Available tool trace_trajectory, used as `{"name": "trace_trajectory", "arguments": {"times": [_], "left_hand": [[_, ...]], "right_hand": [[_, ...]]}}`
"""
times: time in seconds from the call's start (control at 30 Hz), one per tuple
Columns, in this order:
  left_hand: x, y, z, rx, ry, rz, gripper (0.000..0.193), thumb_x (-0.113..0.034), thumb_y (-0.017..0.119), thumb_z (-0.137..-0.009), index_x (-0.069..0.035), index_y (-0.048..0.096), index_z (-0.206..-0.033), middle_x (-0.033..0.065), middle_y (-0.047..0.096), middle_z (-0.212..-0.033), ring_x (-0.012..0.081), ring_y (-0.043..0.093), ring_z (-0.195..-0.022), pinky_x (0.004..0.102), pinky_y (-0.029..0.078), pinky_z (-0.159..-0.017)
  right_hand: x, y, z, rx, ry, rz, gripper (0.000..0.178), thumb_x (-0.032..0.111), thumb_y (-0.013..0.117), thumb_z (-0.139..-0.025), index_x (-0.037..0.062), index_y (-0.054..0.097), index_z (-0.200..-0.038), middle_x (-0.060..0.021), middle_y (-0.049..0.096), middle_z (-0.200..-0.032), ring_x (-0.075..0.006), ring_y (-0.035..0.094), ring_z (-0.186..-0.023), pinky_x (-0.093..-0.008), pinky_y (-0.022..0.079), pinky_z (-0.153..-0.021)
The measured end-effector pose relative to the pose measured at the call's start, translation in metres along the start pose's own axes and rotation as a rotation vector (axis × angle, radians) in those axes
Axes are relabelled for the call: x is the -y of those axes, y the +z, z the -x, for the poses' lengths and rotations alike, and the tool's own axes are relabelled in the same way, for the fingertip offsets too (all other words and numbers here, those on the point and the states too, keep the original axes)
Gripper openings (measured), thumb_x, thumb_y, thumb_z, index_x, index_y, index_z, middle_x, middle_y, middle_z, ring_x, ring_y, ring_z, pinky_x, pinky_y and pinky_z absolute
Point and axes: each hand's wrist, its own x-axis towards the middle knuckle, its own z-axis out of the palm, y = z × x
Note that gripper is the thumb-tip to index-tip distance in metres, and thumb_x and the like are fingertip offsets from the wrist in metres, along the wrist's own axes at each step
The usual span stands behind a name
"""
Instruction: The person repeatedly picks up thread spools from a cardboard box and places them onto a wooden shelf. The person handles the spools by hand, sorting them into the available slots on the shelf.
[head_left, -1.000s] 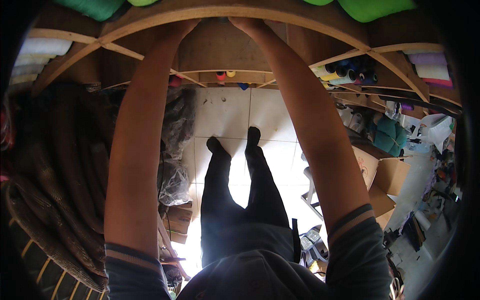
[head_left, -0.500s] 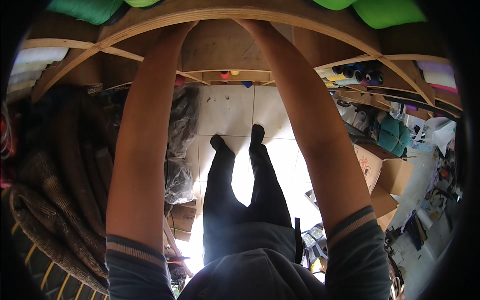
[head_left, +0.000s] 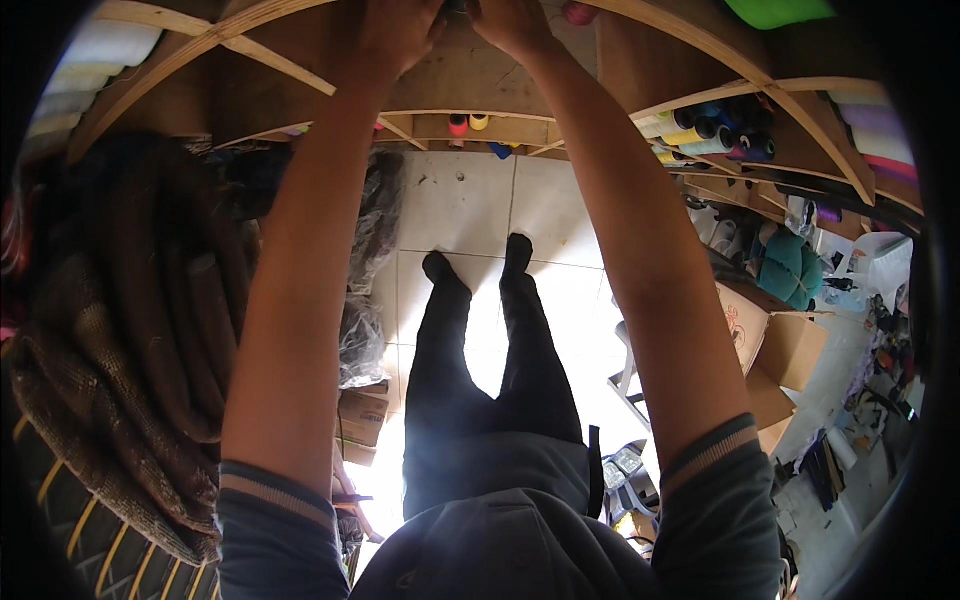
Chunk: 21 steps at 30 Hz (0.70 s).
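Both arms stretch up into a wooden rack point(head_left: 470, 92) divided into compartments. My left hand point(head_left: 400, 35) and my right hand point(head_left: 512, 28) are close together at the top edge, inside one compartment. Their fingers curl toward each other and are partly cut off by the picture's edge. Between them a sliver of something dark greenish shows, too little to name. To the right of my right hand lies a pinkish-red ball or spool point(head_left: 578, 12). Below the hands, a red spool point(head_left: 458, 124) and a yellow spool point(head_left: 479, 122) poke out of a lower compartment.
White thread cones point(head_left: 105, 48) fill the rack's left side; yellow and dark spools point(head_left: 700, 132) sit on the right. A green cone point(head_left: 780, 10) is at the upper right. Brown rolled fabric point(head_left: 130, 330) lies left, beside clear plastic point(head_left: 362, 340). An open cardboard box point(head_left: 785, 350) stands right.
My hands have come into view from behind the rack's upper board, which has shifted up in the picture. The pinkish-red thing now shows beside my right hand.
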Motion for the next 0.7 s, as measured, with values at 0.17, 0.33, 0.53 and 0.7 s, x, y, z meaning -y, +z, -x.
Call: {"name": "trace_trajectory", "arguments": {"times": [0.17, 0.33, 0.53, 0.7], "left_hand": [[-0.005, -0.001, 0.058, -0.003, 0.218, -0.281, 0.044, -0.032, 0.068, -0.077, -0.007, 0.062, -0.113, 0.0167, 0.054, -0.125, 0.0307, 0.046, -0.121, 0.0472, 0.032, -0.105], [-0.011, -0.019, 0.116, 0.488, 0.137, -0.359, 0.042, -0.03, 0.067, -0.075, -0.012, 0.063, -0.113, 0.0128, 0.045, -0.134, 0.031, 0.029, -0.134, 0.0548, 0.012, -0.115], [-0.037, -0.05, 0.198, 0.647, 0.09, -0.29, 0.046, -0.032, 0.069, -0.073, -0.011, 0.062, -0.113, 0.0144, 0.047, -0.129, 0.0347, 0.028, -0.134, 0.0655, 0.015, -0.108], [-0.091, -0.085, 0.279, 1.081, -0.113, 0.042, 0.052, -0.036, 0.062, -0.081, -0.01, 0.054, -0.126, 0.0173, 0.04, -0.139, 0.038, 0.026, -0.135, 0.0656, 0.018, -0.106]], "right_hand": [[0.029, -0.057, 0.042, 0.299, 0.063, 0.105, 0.057, 0.021, 0.066, -0.082, 0.0112, 0.041, -0.132, -0.0167, 0.048, -0.128, -0.0336, 0.053, -0.113, -0.0433, 0.051, -0.087], [0.035, -0.093, 0.106, 0.68, 0.172, 0.11, 0.065, 0.022, 0.066, -0.081, 0.0158, 0.035, -0.139, -0.0194, 0.035, -0.141, -0.0369, 0.043, -0.125, -0.0445, 0.047, -0.095], [0.041, -0.154, 0.19, 0.768, 0.284, 0.117, 0.064, 0.022, 0.069, -0.078, 0.013, 0.041, -0.135, -0.021, 0.039, -0.138, -0.0385, 0.052, -0.115, -0.0444, 0.049, -0.091], [0.051, -0.22, 0.248, 0.882, 0.436, 0.012, 0.062, 0.026, 0.068, -0.08, 0.0102, 0.042, -0.134, -0.0235, 0.042, -0.134, -0.0404, 0.054, -0.112, -0.0447, 0.048, -0.092]]}}
